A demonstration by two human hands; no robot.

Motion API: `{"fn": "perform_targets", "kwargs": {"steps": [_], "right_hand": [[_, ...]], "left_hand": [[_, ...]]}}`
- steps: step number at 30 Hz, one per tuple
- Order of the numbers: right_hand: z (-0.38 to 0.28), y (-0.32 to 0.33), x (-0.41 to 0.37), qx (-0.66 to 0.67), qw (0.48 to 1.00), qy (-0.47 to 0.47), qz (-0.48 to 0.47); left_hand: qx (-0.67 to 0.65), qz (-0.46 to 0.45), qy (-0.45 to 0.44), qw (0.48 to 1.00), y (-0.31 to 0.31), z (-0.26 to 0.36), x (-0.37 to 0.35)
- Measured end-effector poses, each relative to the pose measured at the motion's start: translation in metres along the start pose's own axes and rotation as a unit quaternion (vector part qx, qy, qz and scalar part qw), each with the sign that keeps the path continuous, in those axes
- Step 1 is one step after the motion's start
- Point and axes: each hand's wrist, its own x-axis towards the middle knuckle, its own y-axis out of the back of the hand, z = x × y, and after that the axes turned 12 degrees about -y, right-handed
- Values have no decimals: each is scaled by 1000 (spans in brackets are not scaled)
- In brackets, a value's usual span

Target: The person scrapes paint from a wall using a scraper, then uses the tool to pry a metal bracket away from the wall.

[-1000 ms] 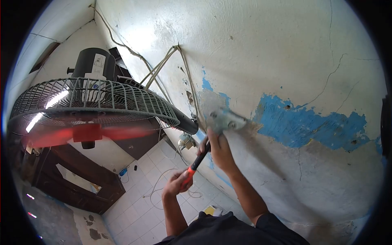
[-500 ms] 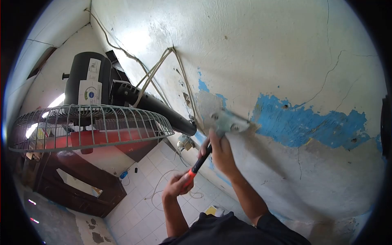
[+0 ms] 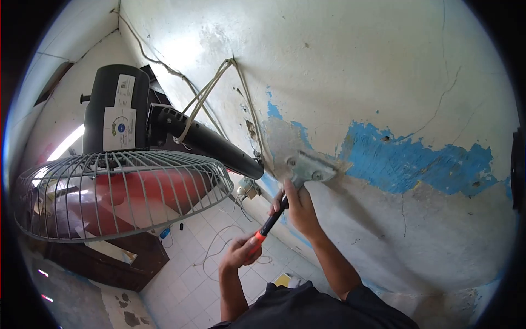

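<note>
While your left hand (image 3: 238, 253) clasps the scraper (image 3: 272, 221) low and your right hand (image 3: 300, 208) high, press evenly. Keep its head (image 3: 308, 170) flush with the wall (image 3: 350, 71).

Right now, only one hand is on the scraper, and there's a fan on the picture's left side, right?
Not one hand but two: the head view shows the left hand and right hand both on the scraper. The fan is on the left.

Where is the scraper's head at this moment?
In the head view, the scraper's head is just right of centre by the wall, left of the large blue patch and above the right hand.
</note>
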Motion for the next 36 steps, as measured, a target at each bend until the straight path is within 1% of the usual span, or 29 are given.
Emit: {"fn": "perform_targets", "kwargs": {"steps": [3,4,6,7,10,11,14,15,16,18,21,22,23,24,26,27,28,30,32,33,34,36], "right_hand": [[13,1,-1,15,1000,-18,15],[6,1,2,5,1000,-1,12],[-25,-6,8,-9,1000,29,4],[-40,-8,7,-10,999,31,-4],[-15,-2,6,-1,1000,8,8],[0,-1,4,-5,1000,2,15],[-3,-10,5,-1,999,-3,41],[-10,-9,10,11,999,18,26],[-24,-11,14,7,999,46,17],[-52,-15,14,-7,999,50,7],[-14,-7,17,-2,999,33,11],[2,-4,16,-18,999,18,22],[13,-4,16,-6,999,9,32],[13,-7,15,6,999,-1,42],[2,-6,24,6,999,21,24],[-11,-8,29,8,999,31,17],[-38,-13,26,-21,999,47,13],[-54,-17,24,-23,999,31,-6],[-25,-11,25,-16,1000,9,2],[-2,-5,24,-11,1000,-4,7],[17,0,25,-18,1000,-11,3],[18,-4,23,-26,999,-19,12]], "left_hand": [[2,0,-10,1000,-4,-7,2],[7,-2,-16,1000,-4,-2,6],[0,-27,-55,998,-6,18,16],[10,-43,-52,998,-8,22,19],[-10,-17,-24,1000,-13,11,8],[-20,-23,-10,999,-3,-6,4],[-1,-5,-12,1000,0,-3,8],[36,-3,-28,999,5,-1,13],[19,-36,-65,997,1,11,22],[14,-43,-82,996,-12,38,27],[4,-6,-42,999,-7,12,16],[-23,-12,-30,999,-2,-2,14],[-34,-2,-19,999,1,-14,11],[-45,7,-9,999,0,-17,12],[-44,-12,-49,998,5,-15,22],[-19,5,-41,999,2,0,28],[-16,-18,-86,996,-5,20,37],[-14,-23,-95,995,-2,32,38],[-9,17,-44,999,4,7,27],[-45,-9,-39,998,11,-13,22],[-48,26,-9,998,13,-30,17],[-60,35,11,998,18,-37,14]]}}
